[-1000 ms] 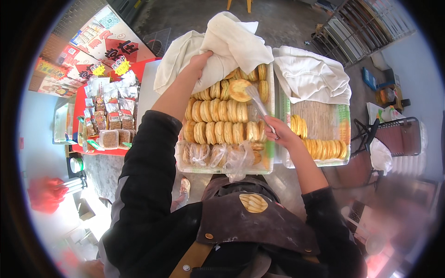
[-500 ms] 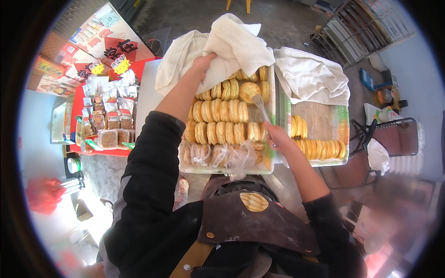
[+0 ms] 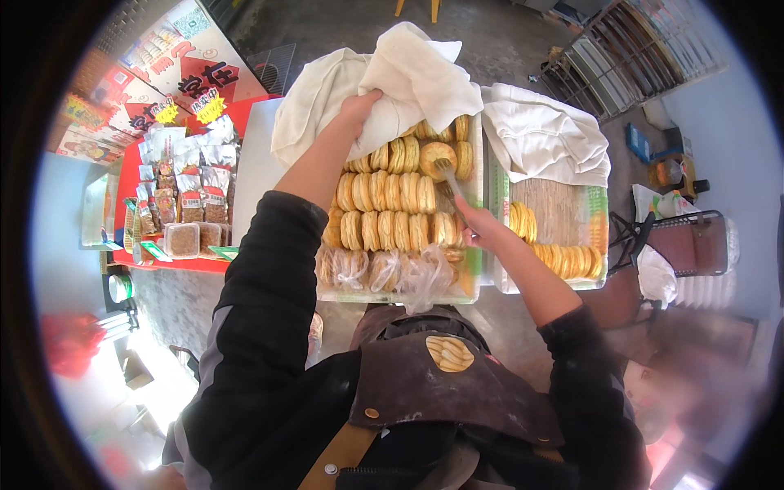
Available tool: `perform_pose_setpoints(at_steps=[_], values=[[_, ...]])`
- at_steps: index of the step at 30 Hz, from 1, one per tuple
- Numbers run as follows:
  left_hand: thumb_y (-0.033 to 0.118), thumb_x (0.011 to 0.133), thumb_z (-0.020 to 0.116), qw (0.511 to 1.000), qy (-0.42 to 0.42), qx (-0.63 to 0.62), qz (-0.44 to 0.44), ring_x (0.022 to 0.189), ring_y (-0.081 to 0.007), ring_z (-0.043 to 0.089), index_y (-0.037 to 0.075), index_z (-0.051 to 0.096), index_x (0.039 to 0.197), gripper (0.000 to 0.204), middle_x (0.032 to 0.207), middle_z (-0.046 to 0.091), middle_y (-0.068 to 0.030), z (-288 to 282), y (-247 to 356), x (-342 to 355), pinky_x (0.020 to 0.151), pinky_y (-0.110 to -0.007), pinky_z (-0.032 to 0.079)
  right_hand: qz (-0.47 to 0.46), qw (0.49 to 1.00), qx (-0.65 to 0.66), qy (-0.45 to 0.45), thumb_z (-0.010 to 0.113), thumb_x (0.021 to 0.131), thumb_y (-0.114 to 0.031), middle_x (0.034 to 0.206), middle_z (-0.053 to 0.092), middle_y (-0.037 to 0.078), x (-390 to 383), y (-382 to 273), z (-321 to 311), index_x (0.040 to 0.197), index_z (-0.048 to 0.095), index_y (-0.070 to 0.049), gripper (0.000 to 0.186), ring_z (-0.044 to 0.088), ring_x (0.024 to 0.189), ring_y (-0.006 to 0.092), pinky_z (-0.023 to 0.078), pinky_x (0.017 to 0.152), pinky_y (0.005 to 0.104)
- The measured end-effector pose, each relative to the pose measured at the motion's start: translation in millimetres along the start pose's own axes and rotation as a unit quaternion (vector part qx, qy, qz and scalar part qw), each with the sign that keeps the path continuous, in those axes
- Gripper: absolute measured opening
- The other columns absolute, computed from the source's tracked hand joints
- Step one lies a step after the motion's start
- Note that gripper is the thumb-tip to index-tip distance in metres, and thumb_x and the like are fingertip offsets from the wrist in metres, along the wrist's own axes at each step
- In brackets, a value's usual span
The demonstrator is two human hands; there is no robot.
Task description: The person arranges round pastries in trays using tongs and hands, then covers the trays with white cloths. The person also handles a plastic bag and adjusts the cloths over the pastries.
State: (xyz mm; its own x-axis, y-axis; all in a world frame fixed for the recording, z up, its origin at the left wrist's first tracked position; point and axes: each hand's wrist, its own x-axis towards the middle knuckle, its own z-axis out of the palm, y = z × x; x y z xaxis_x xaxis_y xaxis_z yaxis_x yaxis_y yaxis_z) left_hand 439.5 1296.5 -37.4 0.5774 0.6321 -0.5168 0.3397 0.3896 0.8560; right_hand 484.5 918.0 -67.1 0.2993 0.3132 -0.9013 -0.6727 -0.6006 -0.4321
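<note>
The left hand (image 3: pixel 359 108) is shut on a pale cloth (image 3: pixel 420 77) and lifts its edge. The right hand (image 3: pixel 483 229) is wrapped around metal tongs (image 3: pixel 452 181) — their tips are at a flat round cake (image 3: pixel 436 153). That cake is in the left box (image 3: pixel 477 278), near its right side, by the standing cakes (image 3: pixel 388 194). The two hands are apart.

If the tongs pinch too hard, the cake could crack; a loose pinch could drop it. If the cloth slips, it could flop onto the cakes. A big sign (image 3: pixel 204 73) and yellow star tags (image 3: pixel 210 106) have writing — bold, dark marks.
</note>
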Motion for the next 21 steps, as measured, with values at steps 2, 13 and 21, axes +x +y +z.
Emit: perform_pose_setpoints(at_steps=[2,13,21], values=[[0.037,0.101,0.075,1.000,0.003,0.003,-0.008,0.119,-0.0327,0.072,-0.011,0.061,0.144,0.066,0.138,0.071,-0.0217,-0.6,-0.3,4.5,0.099,-0.044,0.057,-0.004,1.000,-0.005,0.023,0.069,0.098,-0.071,0.068,0.049,0.002,5.8,-2.3,2.5,0.088,0.052,-0.007,0.067,0.040,0.045,0.0104,0.038,0.044,0.0275],[0.040,0.105,0.071,1.000,-0.025,-0.019,-0.003,0.120,-0.0335,0.072,-0.007,0.058,0.149,0.066,0.139,0.071,-0.0204,-6.0,-6.8,14.1,0.099,-0.048,0.057,0.000,0.994,0.093,-0.050,0.066,0.100,-0.071,0.068,0.049,-0.001,10.0,-17.2,2.8,0.110,0.058,-0.008,0.064,0.040,0.048,0.0077,0.035,0.045,0.0242],[0.037,0.101,0.074,0.999,0.017,-0.023,0.018,0.116,-0.0329,0.073,-0.009,0.062,0.143,0.063,0.135,0.072,-0.0209,-4.2,-10.7,11.3,0.098,-0.046,0.057,-0.103,0.993,0.058,0.004,0.068,0.100,-0.070,0.065,0.049,0.002,22.3,-20.9,15.2,0.103,0.056,-0.007,0.064,0.039,0.046,0.0115,0.035,0.042,0.0295]])
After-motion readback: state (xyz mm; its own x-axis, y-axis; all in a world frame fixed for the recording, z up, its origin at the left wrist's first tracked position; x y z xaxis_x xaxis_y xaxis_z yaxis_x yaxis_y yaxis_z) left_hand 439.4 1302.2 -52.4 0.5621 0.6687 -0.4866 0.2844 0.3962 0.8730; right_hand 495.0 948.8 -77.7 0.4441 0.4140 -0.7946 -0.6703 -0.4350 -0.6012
